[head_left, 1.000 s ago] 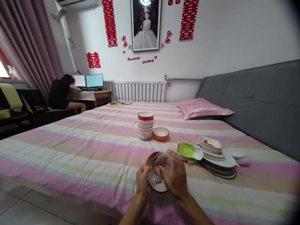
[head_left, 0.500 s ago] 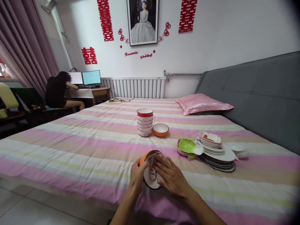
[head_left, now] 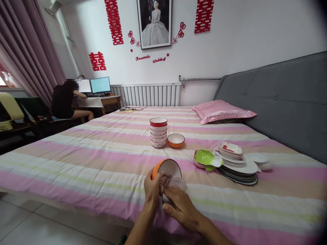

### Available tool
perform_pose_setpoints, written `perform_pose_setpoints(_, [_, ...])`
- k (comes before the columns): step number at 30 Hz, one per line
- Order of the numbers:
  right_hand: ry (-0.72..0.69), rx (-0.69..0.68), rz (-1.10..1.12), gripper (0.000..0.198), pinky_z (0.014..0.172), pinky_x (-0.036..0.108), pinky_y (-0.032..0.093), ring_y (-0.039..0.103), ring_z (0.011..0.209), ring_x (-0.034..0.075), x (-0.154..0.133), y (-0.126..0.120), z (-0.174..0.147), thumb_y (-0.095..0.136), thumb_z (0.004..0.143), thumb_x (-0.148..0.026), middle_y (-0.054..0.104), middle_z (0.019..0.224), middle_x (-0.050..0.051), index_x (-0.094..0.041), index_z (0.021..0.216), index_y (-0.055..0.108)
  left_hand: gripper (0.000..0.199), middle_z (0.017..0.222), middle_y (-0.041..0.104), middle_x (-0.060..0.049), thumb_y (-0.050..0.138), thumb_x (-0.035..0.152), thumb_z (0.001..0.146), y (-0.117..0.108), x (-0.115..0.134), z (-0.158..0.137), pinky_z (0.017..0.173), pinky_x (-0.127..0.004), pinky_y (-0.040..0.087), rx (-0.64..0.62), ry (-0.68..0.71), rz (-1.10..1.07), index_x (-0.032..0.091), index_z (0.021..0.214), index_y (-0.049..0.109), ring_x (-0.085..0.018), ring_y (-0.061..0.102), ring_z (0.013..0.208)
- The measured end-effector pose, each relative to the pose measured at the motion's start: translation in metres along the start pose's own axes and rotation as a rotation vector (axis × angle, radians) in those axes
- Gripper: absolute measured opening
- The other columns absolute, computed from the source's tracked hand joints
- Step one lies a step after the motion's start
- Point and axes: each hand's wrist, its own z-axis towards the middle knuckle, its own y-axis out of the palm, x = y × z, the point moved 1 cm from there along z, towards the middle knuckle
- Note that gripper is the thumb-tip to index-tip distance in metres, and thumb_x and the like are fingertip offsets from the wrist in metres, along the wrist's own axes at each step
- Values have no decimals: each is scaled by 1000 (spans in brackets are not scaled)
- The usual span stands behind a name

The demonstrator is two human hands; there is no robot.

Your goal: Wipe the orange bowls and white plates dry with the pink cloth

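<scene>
An orange bowl (head_left: 170, 166) with a white inside and dark rim is tilted over the near part of the bed. My left hand (head_left: 152, 187) is closed around its left edge, thumb over the rim. With my right hand (head_left: 182, 207) I press a thin pale cloth (head_left: 177, 182) against the bowl's inside, low on its near side. The cloth is bunched under the fingers and partly hidden by them. Farther off, a second orange bowl (head_left: 176, 140) stands upright beside a stack of white and red bowls (head_left: 158, 133).
To the right lie stacked plates (head_left: 249, 166) topped by a small patterned dish (head_left: 230, 149). Beside them is a green leaf-shaped dish (head_left: 205, 157). A pink pillow (head_left: 223, 111) rests near the grey headboard (head_left: 286, 102). A person (head_left: 65, 100) sits at a desk at far left.
My right hand has slid down and nearer with the cloth, baring the upper inside of the bowl. The bowl has lifted and turned slightly in my left hand.
</scene>
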Motion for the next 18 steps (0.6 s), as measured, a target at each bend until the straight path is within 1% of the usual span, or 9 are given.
perform_pose_setpoints(2, [13,-16,59,68,87,38,48,62,94,25,-6,0,0,22,90,-69,67,103,10,-18,119,57,38,75,70,-6,65,44,69,3,-1,-2,68,-32,52,-61,-6,-22,12,91,68,-22,66,72])
perform_pose_setpoints(4, [26,-44,52,70,95,40,45,60,105,26,-9,-1,0,24,90,-69,63,117,12,-17,129,50,42,78,71,-7,67,46,69,6,-2,-4,72,-33,51,-94,0,-26,12,92,69,-23,66,76])
perform_pose_setpoints(6, [33,-78,-13,74,103,43,40,53,120,29,-9,-2,0,27,89,-68,55,132,16,-15,137,42,44,82,72,-7,69,48,69,7,-3,-6,76,-34,50,-117,9,-26,11,94,70,-24,66,80])
perform_pose_setpoints(8, [31,-103,-102,79,108,47,34,43,131,32,-6,-3,1,33,88,-67,45,143,19,-11,143,35,47,86,73,-9,70,50,68,9,-3,-7,80,-35,50,-139,10,-30,12,95,71,-26,66,85])
perform_pose_setpoints(10, [18,-98,-200,80,110,49,31,37,135,34,0,-4,3,40,87,-64,41,146,21,-9,145,32,48,90,74,-10,72,51,66,10,-4,-8,83,-37,50,-157,5,-36,12,95,72,-27,67,90])
perform_pose_setpoints(13, [-29,-45,-353,81,112,53,27,31,138,35,13,-7,6,48,86,-59,38,147,23,-7,145,30,48,97,74,-11,72,50,67,13,-5,-9,89,-38,48,-182,-2,-39,13,98,72,-28,65,98])
perform_pose_setpoints(16, [-20,-13,-443,89,113,54,25,26,141,36,27,-10,7,56,79,-62,36,148,23,-7,145,32,48,101,73,-10,73,47,67,14,-5,-8,92,-37,46,-199,-9,-37,13,101,71,-28,64,101])
perform_pose_setpoints(18, [9,9,-469,94,113,53,25,27,141,36,33,-10,7,58,75,-64,34,149,22,-7,145,32,49,99,73,-10,73,47,68,13,-6,-6,91,-36,46,-192,-15,-38,12,102,70,-27,64,99])
